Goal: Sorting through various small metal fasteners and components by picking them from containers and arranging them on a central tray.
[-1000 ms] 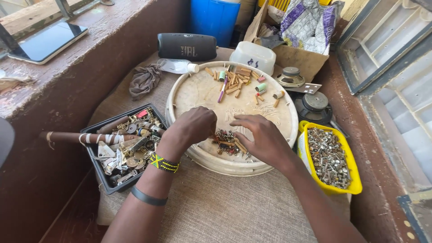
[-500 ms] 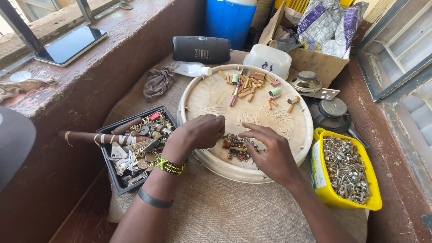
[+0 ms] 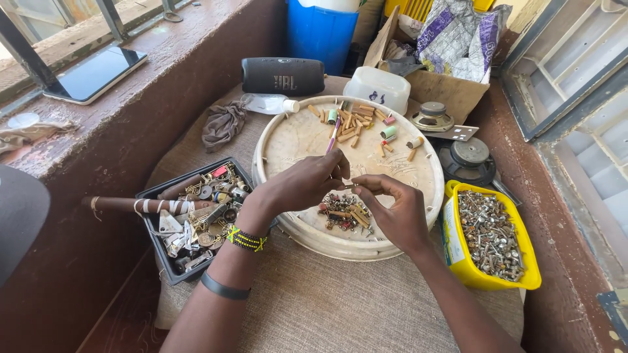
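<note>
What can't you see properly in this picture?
Head view:
- The tiny piece between the left hand and right hand: too small, fingers cover it.
- The pile of small parts on the round tray: too small to tell apart.
- The blue barrel: cut off by the top edge.

I see bright, even daylight; sun strikes the window ledge (image 3: 163,46) at upper left, leaving the wall below it shadowed; the round tray (image 3: 288,140) is sharp and evenly lit; a dark blurred shape (image 3: 19,222) intrudes at left; edges bend slightly.
</note>
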